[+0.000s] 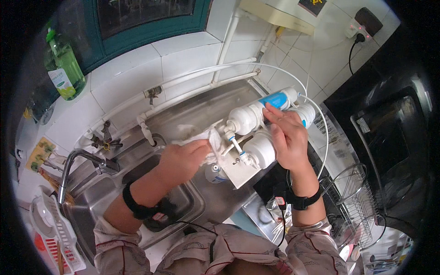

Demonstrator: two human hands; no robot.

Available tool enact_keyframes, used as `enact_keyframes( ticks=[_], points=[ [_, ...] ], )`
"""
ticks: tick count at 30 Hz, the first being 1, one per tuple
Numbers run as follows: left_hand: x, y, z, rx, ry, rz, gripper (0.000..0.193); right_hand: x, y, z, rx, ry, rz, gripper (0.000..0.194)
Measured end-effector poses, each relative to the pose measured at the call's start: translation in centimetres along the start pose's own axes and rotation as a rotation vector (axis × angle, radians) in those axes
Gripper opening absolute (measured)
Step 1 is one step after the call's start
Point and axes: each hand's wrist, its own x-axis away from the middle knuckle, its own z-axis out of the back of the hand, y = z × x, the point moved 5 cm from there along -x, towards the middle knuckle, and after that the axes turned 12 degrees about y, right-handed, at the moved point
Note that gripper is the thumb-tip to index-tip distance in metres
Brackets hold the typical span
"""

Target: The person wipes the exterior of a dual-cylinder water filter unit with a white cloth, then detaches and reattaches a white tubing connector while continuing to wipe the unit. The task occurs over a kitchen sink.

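A white multi-stage water purifier (242,120) is tilted over the stainless steel counter, its filter cartridges lying side by side on a metal bracket (238,174). One cartridge bears a blue label (276,100). My left hand (182,160) pinches a crumpled white cloth (216,140) against the bracket's near left end. My right hand (291,137) grips the purifier across its cartridges, thumb toward me; part of the lower cartridge (258,151) is hidden behind it. Below the bracket shows another white cylinder (216,173), partly covered. A white tube (325,132) loops from the purifier's far end.
On the left are the sink (99,189), its chrome faucet (70,158) and a white plastic rack (56,230). White pipes (185,77) run along the tiled wall. A green soap bottle (65,72) stands on the sill. To the right are a wire rack (357,199) and a black appliance (388,137).
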Motion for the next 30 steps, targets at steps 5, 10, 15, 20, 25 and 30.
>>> enact_keyframes(
  ticks=[5, 10, 15, 20, 25, 30],
  points=[
    [1.1, -1.6, 2.1, 0.181, 0.139, 0.264, 0.031, 0.3, -0.3, 0.3, -0.007, 0.023, 0.023, 0.03],
    [1.1, -2.1, -2.4, 0.406, 0.096, 0.87, 0.064, 0.5, -0.2, 0.3, -0.021, -0.018, -0.048, 0.031],
    [-1.1, -1.4, -5.2, 0.408, 0.034, 0.838, 0.06, 0.4, -0.5, 0.5, -0.002, 0.033, -0.001, 0.03],
    [-2.0, -2.5, -3.5, 0.143, -0.156, 0.781, 0.047, 0.5, -0.4, 0.4, -0.015, -0.004, -0.045, 0.03],
    [-2.3, -2.1, -2.8, 0.445, -0.237, 0.67, 0.061, 0.5, -0.2, 0.4, -0.01, -0.005, -0.04, 0.03],
    [-1.6, -0.2, -2.9, 0.798, 0.011, 0.71, 0.06, 0.5, -0.2, 0.3, 0.002, 0.054, 0.007, 0.029]
  ],
)
